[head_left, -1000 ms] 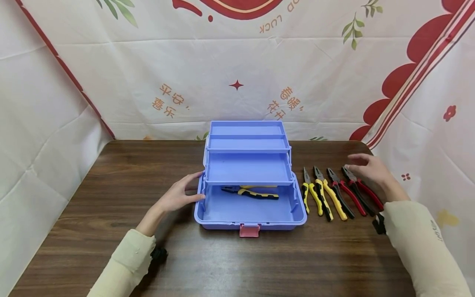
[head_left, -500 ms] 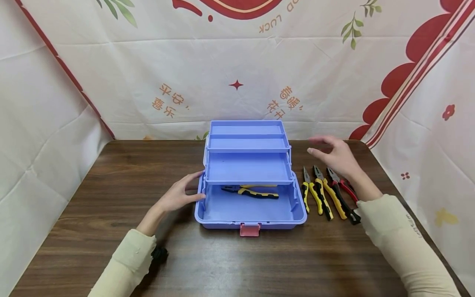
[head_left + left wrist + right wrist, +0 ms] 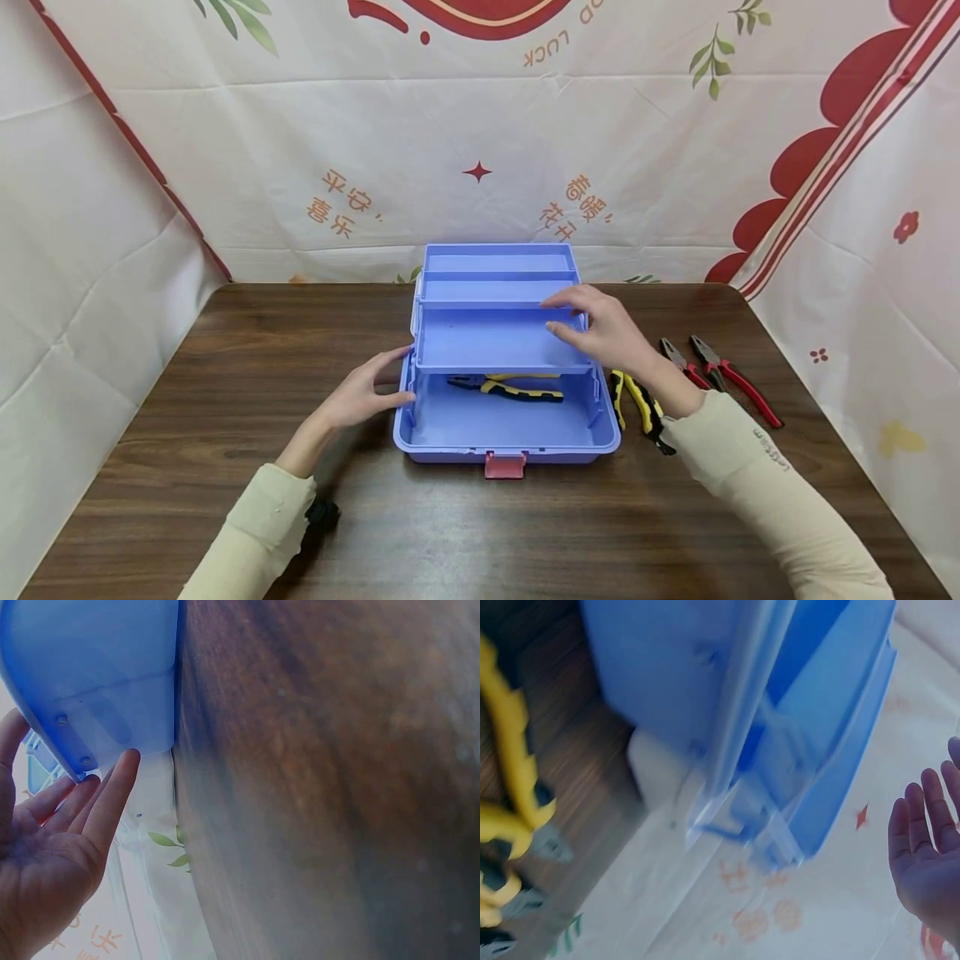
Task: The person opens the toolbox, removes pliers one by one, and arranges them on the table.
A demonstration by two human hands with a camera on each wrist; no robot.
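A blue toolbox (image 3: 502,457) stands on the table with its tiered trays raised. In its bottom compartment lie pliers with yellow-and-black handles (image 3: 523,392), partly hidden under the lowest tray (image 3: 487,337). At the box's left side my left hand (image 3: 362,392) touches the rim, thumb over the edge, with fairly straight fingers against the outer wall in the left wrist view. Over the right part of the trays my right hand (image 3: 600,329) hovers, holding nothing, its fingers apart and slightly bent. In the right wrist view its fingers (image 3: 934,817) are extended.
Right of the box, yellow-handled pliers (image 3: 641,407) are partly covered by the right forearm. Beyond them lie red-and-black pliers (image 3: 738,383). A pink latch (image 3: 505,465) hangs at the box's front. A printed white cloth (image 3: 480,117) hangs behind the table (image 3: 465,533).
My right hand has moved left from the red-handled pliers, across the row, to above the trays. The left hand and the toolbox have stayed in place.
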